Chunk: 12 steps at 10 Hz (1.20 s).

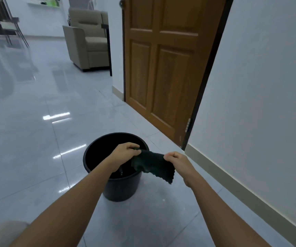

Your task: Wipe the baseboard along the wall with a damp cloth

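A dark green cloth (152, 164) is stretched between both hands above the right rim of a black bucket (118, 188) standing on the tiled floor. My left hand (125, 150) pinches the cloth's left end over the bucket's opening. My right hand (176, 160) grips the right end, and a loose corner hangs down below it. A beige baseboard (247, 189) runs along the foot of the white wall on the right, from the door frame towards me.
A brown wooden door (168, 65) stands in its dark frame ahead on the right. A beige armchair (88, 41) sits farther back, a chair with metal legs (13, 29) at far left. Glossy grey tiles (36, 139) cover the floor.
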Available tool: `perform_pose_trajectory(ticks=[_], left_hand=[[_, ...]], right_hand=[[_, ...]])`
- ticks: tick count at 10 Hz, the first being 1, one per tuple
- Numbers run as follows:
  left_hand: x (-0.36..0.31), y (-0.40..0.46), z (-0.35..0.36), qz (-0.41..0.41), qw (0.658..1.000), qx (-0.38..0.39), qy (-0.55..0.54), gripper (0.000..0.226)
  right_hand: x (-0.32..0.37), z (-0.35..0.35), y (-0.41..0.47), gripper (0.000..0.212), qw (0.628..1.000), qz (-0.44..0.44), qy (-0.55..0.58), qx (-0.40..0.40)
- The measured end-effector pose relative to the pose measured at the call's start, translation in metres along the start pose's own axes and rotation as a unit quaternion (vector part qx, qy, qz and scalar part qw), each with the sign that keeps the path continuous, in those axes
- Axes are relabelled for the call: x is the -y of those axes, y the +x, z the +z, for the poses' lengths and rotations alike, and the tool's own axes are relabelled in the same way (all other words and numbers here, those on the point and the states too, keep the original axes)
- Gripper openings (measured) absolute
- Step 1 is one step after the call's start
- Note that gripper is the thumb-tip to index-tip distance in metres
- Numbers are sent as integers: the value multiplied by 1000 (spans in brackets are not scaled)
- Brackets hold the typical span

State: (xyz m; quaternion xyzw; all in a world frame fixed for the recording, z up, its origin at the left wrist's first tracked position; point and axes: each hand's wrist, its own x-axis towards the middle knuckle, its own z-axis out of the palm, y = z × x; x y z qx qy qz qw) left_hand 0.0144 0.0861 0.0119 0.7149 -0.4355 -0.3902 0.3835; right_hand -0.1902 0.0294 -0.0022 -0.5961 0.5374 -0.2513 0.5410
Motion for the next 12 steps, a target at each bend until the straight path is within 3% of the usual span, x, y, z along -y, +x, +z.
perform_pose_trajectory(ticks=[2, 3, 4, 6, 7, 8, 9, 10, 11, 12], left_hand=[[19, 69, 13, 71, 988, -138, -14, 18], [39, 94, 16, 134, 981, -140, 21, 18], [80, 101, 23, 134, 983, -98, 74, 20], [119, 101, 38, 99, 994, -51, 22, 31], [111, 109, 37, 88, 994, -64, -14, 34], [112, 111, 43, 73, 994, -75, 34, 35], [114, 111, 56, 62, 989, -69, 114, 38], [110, 119, 64, 45, 991, -37, 123, 38], [111, 123, 64, 4, 977, 53, 204, 40], [88, 143, 46, 13, 946, -5, 323, 47]], right_hand=[[2, 26, 75, 13, 993, -56, 38, -100], [-12, 38, 98, 12, 987, -79, 27, -138], [-52, 51, 102, 5, 987, -60, 51, -139], [-78, 62, 104, 37, 984, 11, 153, -86], [-65, 62, 113, 41, 977, -2, 188, -102], [-69, 66, 115, 38, 971, 35, 191, -142], [-85, 78, 111, 33, 972, 112, 148, -145], [-85, 83, 113, 34, 982, 138, 82, -102], [-83, 77, 124, 45, 985, 128, -111, -40], [-59, 64, 144, 53, 958, 91, -265, -55]])
